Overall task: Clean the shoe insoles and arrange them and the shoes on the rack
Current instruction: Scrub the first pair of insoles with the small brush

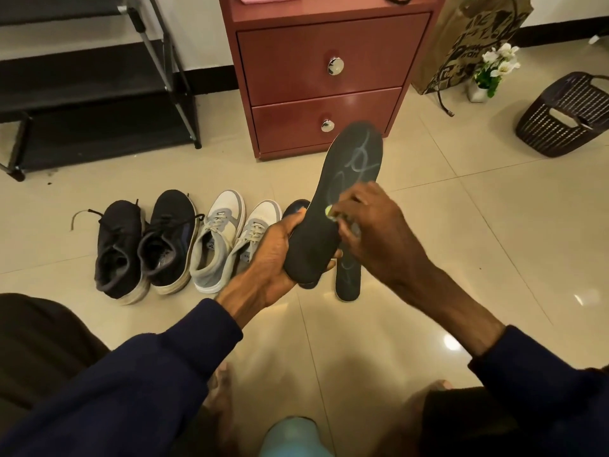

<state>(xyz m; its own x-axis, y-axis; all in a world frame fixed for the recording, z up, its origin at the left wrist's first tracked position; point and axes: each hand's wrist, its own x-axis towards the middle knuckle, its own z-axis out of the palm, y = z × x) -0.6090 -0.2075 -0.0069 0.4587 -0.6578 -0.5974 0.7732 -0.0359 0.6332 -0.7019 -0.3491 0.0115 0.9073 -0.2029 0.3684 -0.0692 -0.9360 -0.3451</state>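
Warm light from above made the room bright. White glare spots shone on the floor (494, 225) in front of the red cabinet (329, 37). Nearer than the cabinet, the right hand (372, 232) looked blurry. The rack (99, 103) left of the cabinet looked bent.

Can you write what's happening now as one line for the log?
step: cleaning insole | left hand: holds it | right hand: rubs yellow item on it | shoes: on floor

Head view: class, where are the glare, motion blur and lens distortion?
Head view: glare spots on the floor tiles; motion blur over the right hand and the yellow-green item it pinches against the insole the left hand holds; wide-lens tilt in the red cabinet and shoe rack.
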